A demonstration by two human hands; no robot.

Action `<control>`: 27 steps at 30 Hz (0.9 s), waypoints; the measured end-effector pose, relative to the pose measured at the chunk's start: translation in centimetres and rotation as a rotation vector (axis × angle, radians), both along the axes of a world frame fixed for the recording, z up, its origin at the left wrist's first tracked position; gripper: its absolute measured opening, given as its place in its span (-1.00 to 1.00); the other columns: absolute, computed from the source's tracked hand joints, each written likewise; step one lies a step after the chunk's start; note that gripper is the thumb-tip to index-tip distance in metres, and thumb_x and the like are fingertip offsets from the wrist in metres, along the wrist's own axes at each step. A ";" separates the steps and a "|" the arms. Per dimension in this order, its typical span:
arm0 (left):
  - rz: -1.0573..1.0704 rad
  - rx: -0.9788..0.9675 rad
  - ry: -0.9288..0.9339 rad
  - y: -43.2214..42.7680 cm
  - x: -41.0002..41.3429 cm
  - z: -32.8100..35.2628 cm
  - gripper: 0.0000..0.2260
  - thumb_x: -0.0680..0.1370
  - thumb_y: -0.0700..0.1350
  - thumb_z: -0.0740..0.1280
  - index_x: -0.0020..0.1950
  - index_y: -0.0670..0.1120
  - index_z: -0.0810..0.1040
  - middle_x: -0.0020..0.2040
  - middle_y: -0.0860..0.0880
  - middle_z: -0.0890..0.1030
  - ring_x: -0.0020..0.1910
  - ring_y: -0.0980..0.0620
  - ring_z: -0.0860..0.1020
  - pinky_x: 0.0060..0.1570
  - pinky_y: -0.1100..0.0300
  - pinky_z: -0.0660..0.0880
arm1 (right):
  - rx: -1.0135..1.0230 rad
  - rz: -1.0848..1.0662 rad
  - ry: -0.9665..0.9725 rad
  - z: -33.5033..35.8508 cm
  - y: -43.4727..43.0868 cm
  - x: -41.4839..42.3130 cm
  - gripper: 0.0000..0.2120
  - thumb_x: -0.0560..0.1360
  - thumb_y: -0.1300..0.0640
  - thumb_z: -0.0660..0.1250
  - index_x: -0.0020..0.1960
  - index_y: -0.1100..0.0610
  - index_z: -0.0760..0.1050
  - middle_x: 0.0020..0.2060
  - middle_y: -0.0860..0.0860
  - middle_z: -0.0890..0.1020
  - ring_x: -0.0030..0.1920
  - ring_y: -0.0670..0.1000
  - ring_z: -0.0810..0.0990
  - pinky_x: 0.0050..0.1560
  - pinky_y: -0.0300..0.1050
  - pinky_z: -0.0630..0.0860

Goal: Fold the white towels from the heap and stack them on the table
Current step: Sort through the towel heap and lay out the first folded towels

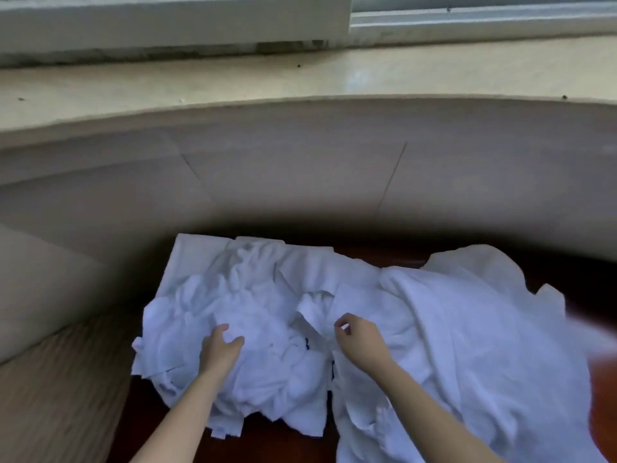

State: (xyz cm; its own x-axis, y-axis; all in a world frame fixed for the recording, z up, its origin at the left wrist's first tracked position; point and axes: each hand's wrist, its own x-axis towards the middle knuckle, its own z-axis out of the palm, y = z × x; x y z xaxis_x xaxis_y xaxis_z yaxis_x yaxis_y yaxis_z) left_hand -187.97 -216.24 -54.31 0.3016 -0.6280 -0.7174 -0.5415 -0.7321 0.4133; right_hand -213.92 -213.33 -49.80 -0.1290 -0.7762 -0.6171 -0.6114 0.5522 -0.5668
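Left hand (pixel 223 345) rests on the crumpled heap of white towels (pixel 247 315), fingers spread and relaxed, gripping nothing. Right hand (pixel 359 339) has fingers curled, pinching an edge of towel. Larger white towel (pixel 467 345) is spread to the right, touching the heap. All lie on dark wooden table (pixel 604 389). Beyond: pale wall (pixel 300 168), window sill (pixel 233 85).

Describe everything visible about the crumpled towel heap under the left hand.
The towel heap is a pile of white, soft-looking terry cloths, rumpled and overlapping, with loose corners hanging at its near and left edges. A small dark mark shows near its right side. It lies on the dark reddish table, close to the wall, beside a larger spread white towel. The left hand rests on its top, fingers loosely curved on the cloth.
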 end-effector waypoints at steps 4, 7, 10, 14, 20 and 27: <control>0.009 -0.070 -0.203 -3.1 6.3 -2.1 -0.28 0.43 0.10 0.44 0.50 0.05 0.20 0.44 -0.18 0.23 0.37 -0.27 0.27 0.32 -0.15 0.31 | 0.221 -0.091 -0.243 -5.3 -1.7 8.2 -0.42 0.50 -0.12 0.32 0.40 0.16 0.29 0.25 0.04 0.48 0.26 0.06 0.46 0.08 -0.21 0.38; -0.031 0.001 -0.215 -5.2 10.6 -4.8 -0.05 0.32 0.30 0.47 0.53 0.25 -0.05 0.56 -0.04 -0.06 0.52 -0.15 -0.03 0.42 -0.20 0.06 | 0.364 -0.342 -0.415 -9.4 -1.9 12.5 0.17 0.23 -0.30 0.49 0.56 0.05 -0.13 0.48 0.04 0.21 0.45 0.12 0.25 0.38 0.03 0.31; -0.148 0.030 -0.093 -6.5 13.8 -7.8 0.06 0.23 0.33 0.49 0.53 0.27 -0.13 0.58 -0.01 -0.07 0.53 -0.10 -0.01 0.45 -0.10 0.05 | 0.491 -0.256 -0.255 -12.8 -2.1 15.1 0.21 0.16 -0.43 0.44 0.50 -0.23 -0.30 0.52 0.10 -0.06 0.48 0.28 -0.01 0.45 0.15 0.09; -0.245 0.065 0.083 -6.7 14.5 -9.2 -0.03 0.23 0.44 0.41 0.53 0.25 0.05 0.45 0.06 0.33 0.39 -0.08 0.35 0.35 -0.04 0.32 | 0.334 -0.325 -0.258 -14.7 -1.3 15.6 0.07 0.23 -0.27 0.51 0.53 -0.19 -0.08 0.44 0.04 0.22 0.42 0.17 0.22 0.41 0.09 0.22; -0.159 0.277 0.290 -1.2 11.0 -7.2 -0.37 0.30 0.35 0.44 0.27 0.07 0.53 0.12 0.07 0.62 0.10 0.04 0.57 0.17 0.11 0.47 | 0.345 -0.613 -0.647 -13.9 3.3 14.9 -0.26 0.18 0.16 0.61 0.30 0.14 0.43 0.06 0.07 0.65 0.06 0.08 0.63 0.09 0.05 0.58; -0.062 0.389 0.542 3.2 6.1 -1.7 -0.51 0.31 0.16 0.50 0.14 -0.08 0.61 -0.03 0.08 0.70 -0.04 0.13 0.66 -0.17 0.33 0.53 | 0.413 -0.560 -0.535 -8.3 6.8 10.5 -0.46 0.10 0.21 0.49 0.10 0.21 0.58 -0.23 0.00 0.65 -0.18 -0.05 0.62 -0.37 -0.37 0.46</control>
